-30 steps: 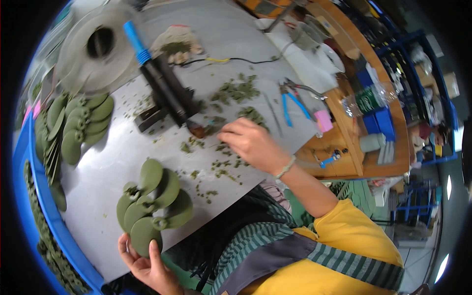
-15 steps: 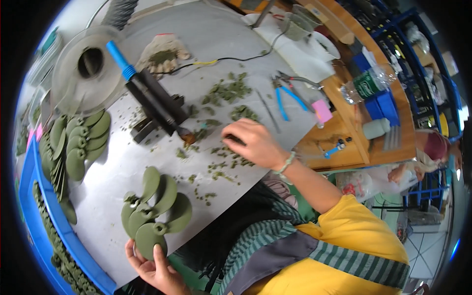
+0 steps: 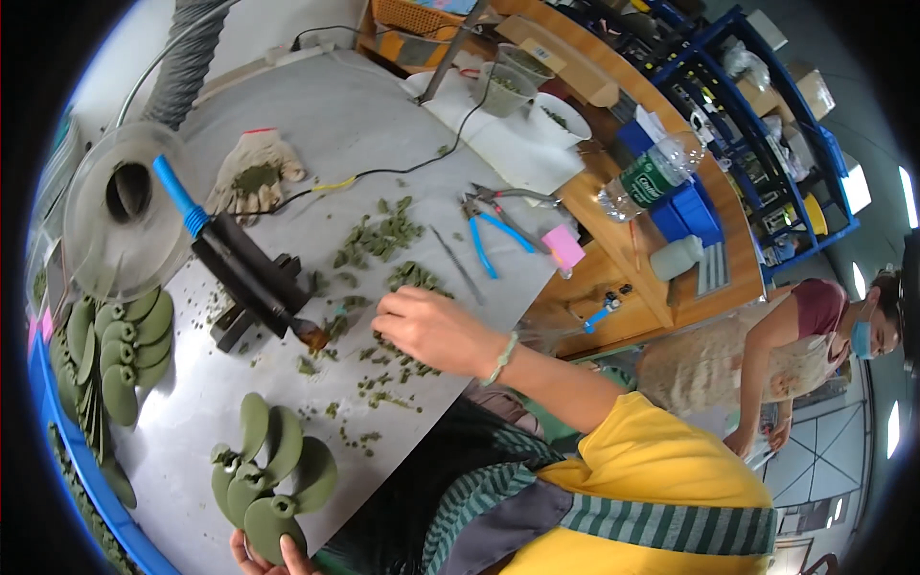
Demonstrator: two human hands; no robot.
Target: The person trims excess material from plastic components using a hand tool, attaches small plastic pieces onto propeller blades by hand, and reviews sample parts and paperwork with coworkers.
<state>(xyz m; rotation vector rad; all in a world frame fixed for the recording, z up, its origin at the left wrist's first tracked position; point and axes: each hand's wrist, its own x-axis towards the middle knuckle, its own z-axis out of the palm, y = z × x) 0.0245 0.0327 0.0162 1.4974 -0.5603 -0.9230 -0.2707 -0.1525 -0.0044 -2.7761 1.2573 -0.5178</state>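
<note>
Many scraps [image 3: 381,233] already lie loose; my left fingers [image 3: 291,553] clamp still-joined green discs [image 3: 285,448]; whether my right fingers [image 3: 395,324] hold anything, I can't tell.

The surface [image 3: 335,134] is found to be brightly lit. White lamps [image 3: 908,196] are recorded at the far right, burnt out to pure white. Glare is noted on the surface at the left, beside the piled green discs [image 3: 122,395]; highlights are also carried by the clear bottle [image 3: 671,158]. Soft shading is seen between the piled discs. In the black area at the surface's near edge, detail is largely lost. The held green discs [image 3: 271,522] and right hand [image 3: 436,331] are rendered legibly. Strong fisheye curvature is shown; the shelving [image 3: 819,182] at the far right is tilted, its contents softened, and the corners are blacked out.
</note>
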